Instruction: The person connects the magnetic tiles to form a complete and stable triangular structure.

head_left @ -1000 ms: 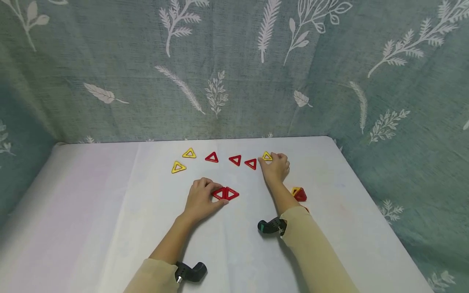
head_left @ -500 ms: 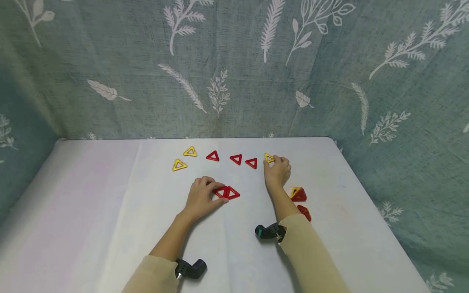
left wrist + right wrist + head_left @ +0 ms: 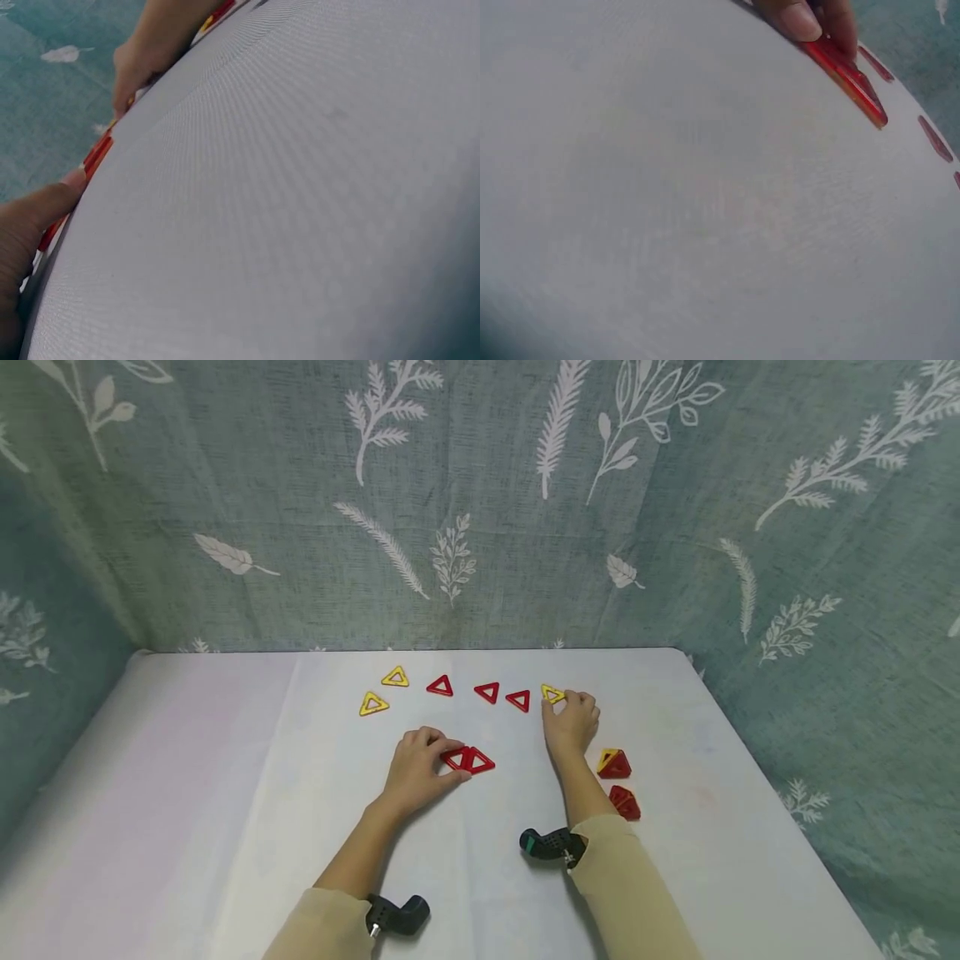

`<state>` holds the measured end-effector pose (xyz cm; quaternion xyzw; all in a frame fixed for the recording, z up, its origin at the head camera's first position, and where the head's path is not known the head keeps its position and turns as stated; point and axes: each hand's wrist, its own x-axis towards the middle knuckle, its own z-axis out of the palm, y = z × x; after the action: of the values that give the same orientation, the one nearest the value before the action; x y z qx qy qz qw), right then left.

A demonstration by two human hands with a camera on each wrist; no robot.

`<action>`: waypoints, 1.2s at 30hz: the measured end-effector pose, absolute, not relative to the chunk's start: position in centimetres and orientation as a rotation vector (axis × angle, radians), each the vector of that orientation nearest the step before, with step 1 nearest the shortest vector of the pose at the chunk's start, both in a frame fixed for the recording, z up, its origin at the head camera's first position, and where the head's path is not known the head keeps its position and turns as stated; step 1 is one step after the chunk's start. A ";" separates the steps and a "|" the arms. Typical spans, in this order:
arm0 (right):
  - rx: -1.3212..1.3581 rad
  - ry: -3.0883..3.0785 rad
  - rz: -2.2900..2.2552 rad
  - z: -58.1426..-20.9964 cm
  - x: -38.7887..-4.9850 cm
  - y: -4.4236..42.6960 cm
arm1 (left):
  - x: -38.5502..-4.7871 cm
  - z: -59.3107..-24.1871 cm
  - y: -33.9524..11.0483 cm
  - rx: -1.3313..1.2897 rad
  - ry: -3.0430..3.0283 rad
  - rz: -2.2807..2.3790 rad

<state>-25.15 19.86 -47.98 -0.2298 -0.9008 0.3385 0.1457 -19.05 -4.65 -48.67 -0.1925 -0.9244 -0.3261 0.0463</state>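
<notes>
A green cloth [image 3: 300,460] printed with white leaves hangs at the top of the frame, behind your smooth white tabletop [image 3: 210,827]. Your left hand [image 3: 422,768], near the centre, is half curled, thumb and fingers pinching a red pair of triangles [image 3: 468,760] set edge to edge. Your right hand [image 3: 573,724], right of centre, is nearly closed, pinching a yellow triangle [image 3: 553,688] at its edge. Right of your right forearm sit two clusters [image 3: 616,767] (how they're layered is hard to tell). Three red triangles [image 3: 487,686] and two yellow triangles [image 3: 373,711], flat with hollow centres, lie in the upper middle. Your right fingertips are partly hidden.
</notes>
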 end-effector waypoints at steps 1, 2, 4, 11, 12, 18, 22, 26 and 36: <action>-0.657 -2.592 0.985 -48.0 -25.0 19.8 | -19.0 -48.7 -4.7 -0.585 -2.824 -1.000; -0.651 -2.587 0.993 -48.0 -24.9 19.8 | -19.0 -48.7 -4.7 -0.583 -2.826 -1.003; -0.631 -2.590 0.982 -48.0 -24.7 19.8 | -19.0 -48.7 -4.8 -0.589 -2.826 -1.000; -0.517 -2.694 0.825 -48.1 -23.6 19.7 | -19.1 -48.4 -4.9 -0.605 -2.827 -0.980; -0.508 -2.697 0.817 -48.1 -23.4 19.7 | -19.1 -48.4 -4.9 -0.605 -2.828 -0.977; -0.499 -2.684 0.871 -47.9 -22.0 19.8 | -19.0 -48.5 -4.9 -0.610 -2.835 -0.969; -0.506 -2.687 0.909 -47.9 -21.0 20.0 | -18.6 -48.7 -4.8 -0.617 -2.850 -0.994; -0.492 -2.691 0.915 -48.0 -20.4 20.0 | -18.3 -48.6 -4.8 -0.625 -2.848 -1.002; -0.463 -2.697 0.985 -48.5 -18.6 19.7 | -16.8 -48.9 -5.4 -0.624 -2.848 -0.972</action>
<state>-18.61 19.65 -48.49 -0.1581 -0.9210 0.3364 0.1165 -16.78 -5.38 -48.90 -0.2029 -0.9262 -0.3159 0.0341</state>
